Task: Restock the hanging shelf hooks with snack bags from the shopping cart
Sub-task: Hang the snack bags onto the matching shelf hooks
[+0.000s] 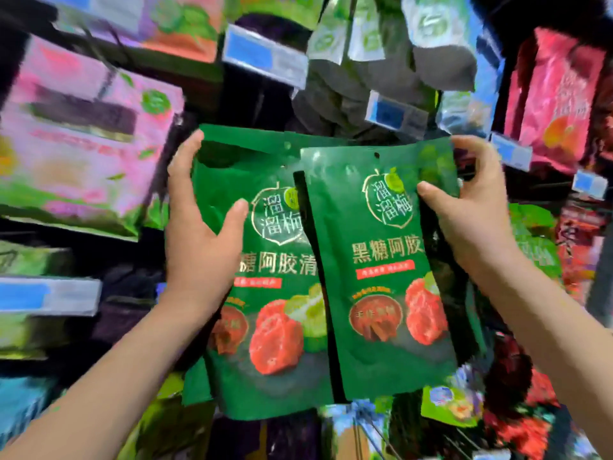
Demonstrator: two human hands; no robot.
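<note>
Your left hand [195, 234] grips the left bag [265, 327] by its side edge. Your right hand [471, 207] pinches the right bag [381, 293] at its top corner, likely to leave both hang holes clear for a hook. The bags overlap in mid-air, with hung packs [365, 44] and price tags [265, 58] crowding above.
</note>
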